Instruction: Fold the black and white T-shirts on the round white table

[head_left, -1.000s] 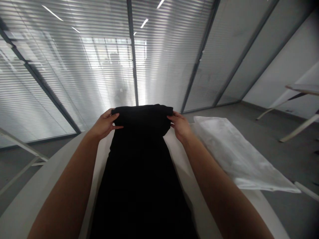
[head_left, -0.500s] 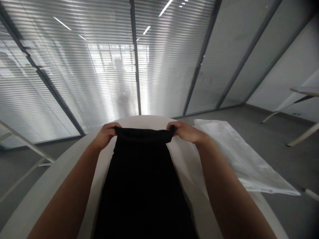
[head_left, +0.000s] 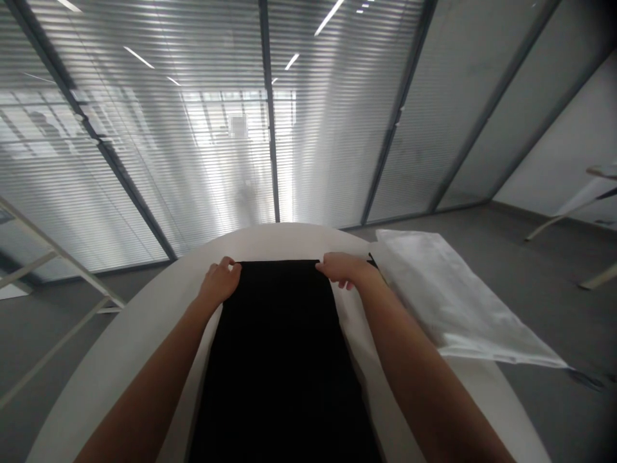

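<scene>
A long piece of black cloth (head_left: 282, 360), perhaps a folded garment, lies lengthwise down the middle of the white table, its near end running out of view. Its far edge is straight and flat. At the far left corner, my left hand (head_left: 222, 281) has its thumb and fingers closed on the edge. My right hand (head_left: 343, 265) pinches the far right corner between thumb and forefinger, the other fingers curled below. Both forearms reach along the two sides of the cloth.
The round white table (head_left: 294, 235) carries a translucent white bag (head_left: 448, 302) on the right, overhanging the edge. A small dark item (head_left: 372, 260) shows beside it. A light-coloured frame (head_left: 62, 247) stands left; a glass wall with blinds (head_left: 318, 128) rises beyond.
The far end of the black cloth, held up as a loose band before, now lies flat with a straight edge. My hands have come lower and slightly closer together.
</scene>
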The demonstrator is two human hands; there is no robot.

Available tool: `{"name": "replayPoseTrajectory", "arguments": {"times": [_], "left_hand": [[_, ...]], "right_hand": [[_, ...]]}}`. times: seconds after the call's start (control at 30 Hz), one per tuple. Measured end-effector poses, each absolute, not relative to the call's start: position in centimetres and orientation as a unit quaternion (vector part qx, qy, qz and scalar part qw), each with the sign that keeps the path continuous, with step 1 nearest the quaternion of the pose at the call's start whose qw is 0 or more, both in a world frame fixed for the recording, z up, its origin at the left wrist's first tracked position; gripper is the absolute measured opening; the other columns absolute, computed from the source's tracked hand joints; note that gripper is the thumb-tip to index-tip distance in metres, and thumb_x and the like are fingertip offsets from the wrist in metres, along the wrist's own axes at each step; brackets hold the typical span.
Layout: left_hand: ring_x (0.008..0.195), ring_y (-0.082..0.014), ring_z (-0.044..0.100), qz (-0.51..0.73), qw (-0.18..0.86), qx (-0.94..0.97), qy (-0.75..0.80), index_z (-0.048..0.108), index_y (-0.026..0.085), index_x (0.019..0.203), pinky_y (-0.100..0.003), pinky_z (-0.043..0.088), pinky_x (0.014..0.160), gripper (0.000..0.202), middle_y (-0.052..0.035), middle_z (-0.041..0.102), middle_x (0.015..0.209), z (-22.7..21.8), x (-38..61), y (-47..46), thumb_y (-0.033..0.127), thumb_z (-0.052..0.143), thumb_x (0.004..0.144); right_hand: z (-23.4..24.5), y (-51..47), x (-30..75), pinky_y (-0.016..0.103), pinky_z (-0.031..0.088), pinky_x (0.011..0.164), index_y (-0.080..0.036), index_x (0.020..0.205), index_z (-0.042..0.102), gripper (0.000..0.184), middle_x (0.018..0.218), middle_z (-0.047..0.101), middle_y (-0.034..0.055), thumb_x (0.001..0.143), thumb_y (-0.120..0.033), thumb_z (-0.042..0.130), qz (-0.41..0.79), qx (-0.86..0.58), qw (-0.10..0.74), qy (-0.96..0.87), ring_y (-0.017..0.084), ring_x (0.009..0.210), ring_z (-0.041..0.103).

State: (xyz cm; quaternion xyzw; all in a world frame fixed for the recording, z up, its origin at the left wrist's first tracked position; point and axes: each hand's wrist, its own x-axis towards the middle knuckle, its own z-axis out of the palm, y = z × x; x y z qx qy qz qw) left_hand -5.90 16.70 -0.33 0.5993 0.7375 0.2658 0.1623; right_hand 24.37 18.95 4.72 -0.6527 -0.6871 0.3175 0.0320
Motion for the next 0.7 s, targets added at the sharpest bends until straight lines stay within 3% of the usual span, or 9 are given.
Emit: {"name": "replayPoseTrajectory", "arguments": {"times": [0.07, 0.13, 0.3, 0.53, 0.7], "left_hand": [[0.104, -0.0373, 0.062, 0.235, 0.157, 0.582, 0.762, 0.056, 0.016, 0.112, -0.048, 0.042, 0.091, 0.042, -0.0213, 0.067, 0.102, -1.1, -5.5, 16.9, 0.047, 0.046, 0.084], [0.104, -0.0388, 0.063, 0.204, 0.141, 0.579, 0.776, 0.053, 0.013, 0.116, -0.048, 0.043, 0.09, 0.05, -0.0247, 0.067, 0.104, -1.7, -5.5, 17.1, 0.052, 0.042, 0.087], [0.103, -0.0364, 0.064, 0.186, 0.119, 0.603, 0.766, 0.062, 0.015, 0.103, -0.042, 0.045, 0.088, 0.045, -0.0208, 0.069, 0.104, -2.0, -6.0, 17.8, 0.053, 0.043, 0.087], [0.08, -0.0254, 0.069, 0.33, 0.251, 0.554, 0.722, 0.065, 0.012, 0.103, -0.032, 0.05, 0.071, 0.041, -0.0132, 0.072, 0.09, -1.9, -6.2, 18.4, 0.046, 0.053, 0.084], [0.096, -0.0288, 0.067, 0.243, 0.139, 0.597, 0.752, 0.063, 0.015, 0.111, -0.037, 0.048, 0.084, 0.044, -0.0143, 0.072, 0.099, -2.4, -6.6, 19.1, 0.048, 0.044, 0.089]], "right_hand": [[3.5, 19.2, 23.6, 0.038, 0.054, 0.052, -0.011, 0.092, 0.063, 0.034, 0.075, 0.067, 0.0142, 0.081, -0.043, 0.061, 0.307, -0.68, 0.049, -0.664, 0.023, 0.057, 0.064], [2.5, 19.5, 23.0, 0.037, 0.055, 0.051, -0.011, 0.103, 0.059, 0.041, 0.081, 0.068, 0.0151, 0.078, -0.041, 0.068, 0.315, -0.683, 0.082, -0.654, 0.023, 0.058, 0.065], [1.3, 20.1, 22.7, 0.037, 0.056, 0.052, -0.014, 0.111, 0.055, 0.041, 0.095, 0.068, 0.0161, 0.075, -0.026, 0.071, 0.344, -0.653, 0.184, -0.649, 0.023, 0.063, 0.066], [1.3, 20.9, 23.5, 0.027, 0.049, 0.075, -0.012, 0.113, 0.057, 0.027, 0.107, 0.068, 0.0149, 0.088, -0.019, 0.055, 0.241, -0.637, 0.124, -0.721, 0.022, 0.096, 0.065], [0.6, 21.0, 23.2, 0.03, 0.045, 0.085, -0.012, 0.115, 0.056, 0.028, 0.111, 0.066, 0.0166, 0.09, -0.025, 0.055, 0.216, -0.639, 0.089, -0.733, 0.025, 0.104, 0.062]]}}
